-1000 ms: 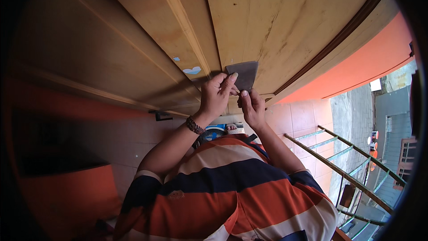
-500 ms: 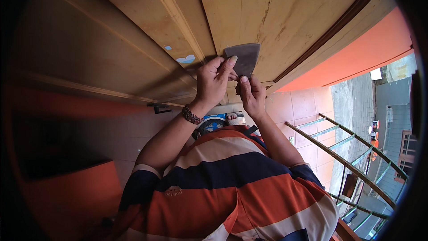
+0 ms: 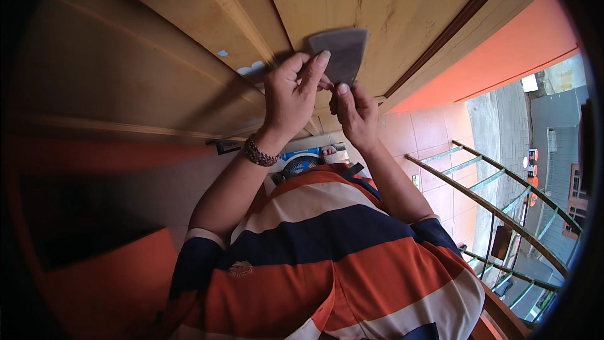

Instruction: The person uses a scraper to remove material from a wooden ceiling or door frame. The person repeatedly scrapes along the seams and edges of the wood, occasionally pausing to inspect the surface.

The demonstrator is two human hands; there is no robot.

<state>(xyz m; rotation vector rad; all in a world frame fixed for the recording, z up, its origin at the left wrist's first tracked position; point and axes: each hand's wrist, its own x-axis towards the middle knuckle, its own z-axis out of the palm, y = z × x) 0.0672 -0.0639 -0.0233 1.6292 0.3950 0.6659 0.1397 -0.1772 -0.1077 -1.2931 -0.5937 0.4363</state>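
A grey putty knife with a wide flared blade is held up in front of a wooden door. My right hand is closed around its lower end, the thumb lying at the narrow base of the blade; the handle is hidden in the fingers. At the blade's left side my left hand is closed too, its thumb over the blade's edge and the other fingers curled behind. Whether the blade touches the door cannot be told. Pale sticker-like patches show on the wood just left of my left hand.
A green-runged metal ladder leans at the right, beside tiled floor. An orange wall borders the door on the right. Below my hands stand my feet near a blue item. An orange block-like surface lies in shadow at lower left.
Both hands and the putty knife have moved up a little in the view, toward the upper part of the picture. The grip looks the same.
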